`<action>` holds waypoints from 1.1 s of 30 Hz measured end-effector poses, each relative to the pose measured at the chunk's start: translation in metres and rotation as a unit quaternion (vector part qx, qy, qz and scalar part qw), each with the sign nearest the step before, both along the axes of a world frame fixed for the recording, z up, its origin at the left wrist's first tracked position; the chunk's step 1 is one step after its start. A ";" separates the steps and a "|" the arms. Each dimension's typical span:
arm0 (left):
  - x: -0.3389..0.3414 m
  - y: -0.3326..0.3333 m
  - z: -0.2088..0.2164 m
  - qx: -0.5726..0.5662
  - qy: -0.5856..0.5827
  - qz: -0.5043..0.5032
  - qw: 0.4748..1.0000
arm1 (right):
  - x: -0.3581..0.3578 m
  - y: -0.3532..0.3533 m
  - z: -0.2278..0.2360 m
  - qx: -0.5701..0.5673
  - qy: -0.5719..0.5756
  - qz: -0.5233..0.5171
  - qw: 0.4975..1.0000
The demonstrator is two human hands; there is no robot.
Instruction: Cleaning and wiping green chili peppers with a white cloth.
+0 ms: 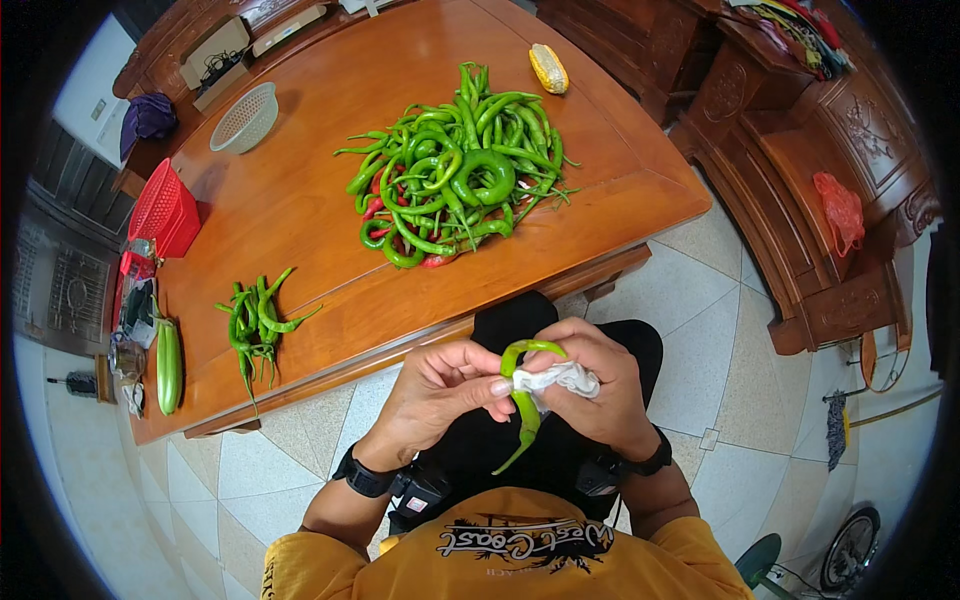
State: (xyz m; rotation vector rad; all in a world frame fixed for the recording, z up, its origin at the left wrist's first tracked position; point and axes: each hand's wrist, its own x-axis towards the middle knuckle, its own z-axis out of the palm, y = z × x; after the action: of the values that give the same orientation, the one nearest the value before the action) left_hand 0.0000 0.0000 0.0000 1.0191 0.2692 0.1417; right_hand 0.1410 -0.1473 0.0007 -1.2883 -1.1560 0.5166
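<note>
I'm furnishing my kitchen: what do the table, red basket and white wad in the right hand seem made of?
Table: probably wood, glossily varnished, judging by its reddish-brown tone and sheen. Red basket: likely moulded plastic, from its even colour and regular holes. White wad: soft and matt, crumpled; cloth or tissue, I can't tell which.

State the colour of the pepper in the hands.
The pepper is green, best seen in the head view.
</note>
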 end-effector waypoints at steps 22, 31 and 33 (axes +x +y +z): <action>0.001 0.004 0.004 0.105 -0.002 0.087 0.991 | 0.000 -0.010 0.008 -0.030 -0.003 0.060 0.998; 0.004 0.001 0.007 0.023 0.002 0.070 0.997 | -0.003 -0.005 0.007 -0.022 -0.025 0.054 0.998; 0.003 -0.002 0.003 0.015 -0.005 0.057 0.998 | -0.002 -0.003 0.006 -0.025 -0.021 0.011 0.999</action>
State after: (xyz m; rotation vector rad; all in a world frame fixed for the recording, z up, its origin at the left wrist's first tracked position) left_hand 0.0028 -0.0018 0.0035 1.0327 0.3172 0.2538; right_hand 0.1388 -0.1503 0.0063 -1.3358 -1.1991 0.5387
